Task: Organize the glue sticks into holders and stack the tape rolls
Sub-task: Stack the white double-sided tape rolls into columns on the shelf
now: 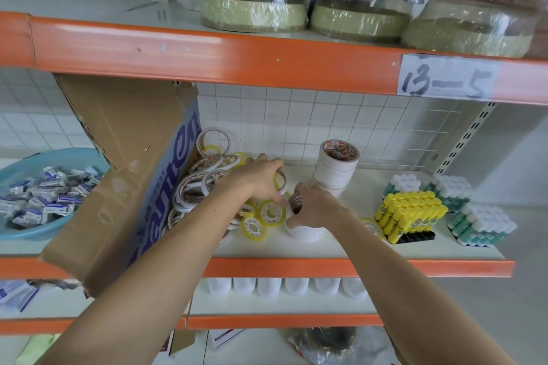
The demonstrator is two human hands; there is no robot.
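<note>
On the middle shelf (326,249) lies a loose heap of thin white tape rolls (195,187) and small yellow tape rolls (252,227). My left hand (261,178) grips a thin yellowish tape ring (281,182) above the heap. My right hand (314,207) holds the top of a short stack of white tape rolls (305,232). Behind it stands a taller white tape stack (336,169). To the right, yellow glue sticks (410,210) stand in a black holder (415,237), with green and white glue sticks (480,225) beside them.
A torn cardboard box (124,175) leans at the left of the heap. A blue basin (32,231) with several small packets sits further left. Wrapped large tape rolls (255,9) fill the upper shelf. White bottles (269,286) line the lower shelf.
</note>
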